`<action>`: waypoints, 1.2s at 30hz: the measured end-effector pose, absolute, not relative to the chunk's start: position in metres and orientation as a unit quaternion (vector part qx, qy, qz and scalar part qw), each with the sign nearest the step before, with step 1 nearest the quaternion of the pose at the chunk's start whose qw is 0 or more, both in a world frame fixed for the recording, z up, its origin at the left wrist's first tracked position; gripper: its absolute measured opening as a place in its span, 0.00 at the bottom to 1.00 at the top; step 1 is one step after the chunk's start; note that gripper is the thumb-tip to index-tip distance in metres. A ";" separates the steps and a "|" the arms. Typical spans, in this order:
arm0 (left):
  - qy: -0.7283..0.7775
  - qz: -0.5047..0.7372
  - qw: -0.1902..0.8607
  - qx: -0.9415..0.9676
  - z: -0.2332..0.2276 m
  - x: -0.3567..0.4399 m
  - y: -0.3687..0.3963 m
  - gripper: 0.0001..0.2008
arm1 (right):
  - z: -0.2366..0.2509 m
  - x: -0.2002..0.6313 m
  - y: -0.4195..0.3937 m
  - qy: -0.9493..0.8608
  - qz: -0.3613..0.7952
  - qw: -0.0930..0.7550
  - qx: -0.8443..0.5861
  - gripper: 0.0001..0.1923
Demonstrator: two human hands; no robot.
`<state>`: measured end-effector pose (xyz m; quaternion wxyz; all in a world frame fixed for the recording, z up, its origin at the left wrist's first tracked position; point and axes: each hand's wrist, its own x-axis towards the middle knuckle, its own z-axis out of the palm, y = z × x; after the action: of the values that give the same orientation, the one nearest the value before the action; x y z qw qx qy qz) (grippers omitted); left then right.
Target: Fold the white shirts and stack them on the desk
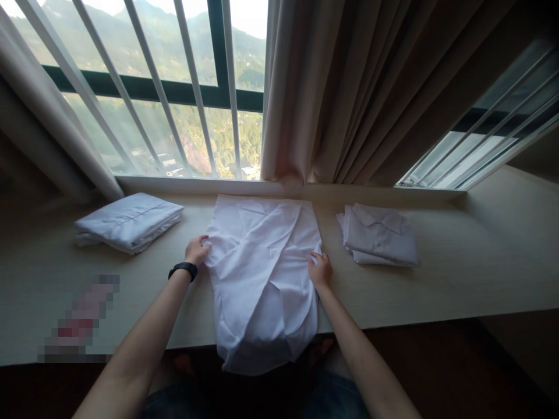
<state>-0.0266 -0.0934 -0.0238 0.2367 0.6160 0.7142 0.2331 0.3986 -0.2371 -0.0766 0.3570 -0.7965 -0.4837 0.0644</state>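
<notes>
A white shirt [262,262] lies spread on the pale wooden window ledge [458,279], its lower end hanging over the front edge. My left hand [196,250] pinches the shirt's left edge; a black band sits on that wrist. At the shirt's right edge my right hand [320,270] grips the cloth. Both sides of the shirt look folded inward.
A folded white cloth stack [128,222] lies to the left on the ledge. A folded white collared shirt [378,234] sits to the right. Beige curtains [349,93] hang behind, beside a barred window [174,87]. A blurred patch [81,320] covers the near left.
</notes>
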 end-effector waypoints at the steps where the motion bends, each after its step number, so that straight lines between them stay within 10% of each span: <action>1: 0.717 0.236 0.232 0.614 -0.024 -0.030 -0.104 0.23 | -0.074 0.403 -0.233 -0.488 0.078 0.354 -0.794 0.18; 11: 0.504 0.300 0.083 0.806 0.002 0.041 -0.281 0.16 | -0.061 0.374 -0.339 -0.456 0.085 0.426 -0.777 0.44; 21: 0.363 0.146 0.106 0.914 -0.009 0.157 -0.398 0.16 | -0.089 0.287 -0.498 -0.365 0.236 0.471 -0.767 0.30; 30: 0.387 0.149 0.063 0.908 -0.008 0.173 -0.345 0.20 | -0.073 0.277 -0.477 -0.455 0.212 0.096 -0.860 0.17; 36: 0.402 0.099 0.035 0.909 -0.036 0.169 -0.339 0.25 | -0.081 0.298 -0.497 -0.451 0.227 0.143 -0.851 0.16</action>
<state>0.1688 -0.3395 -0.0365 0.0350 0.9094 0.4024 0.0988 0.2978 -0.4973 -0.0808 0.1435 -0.8511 -0.4512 0.2269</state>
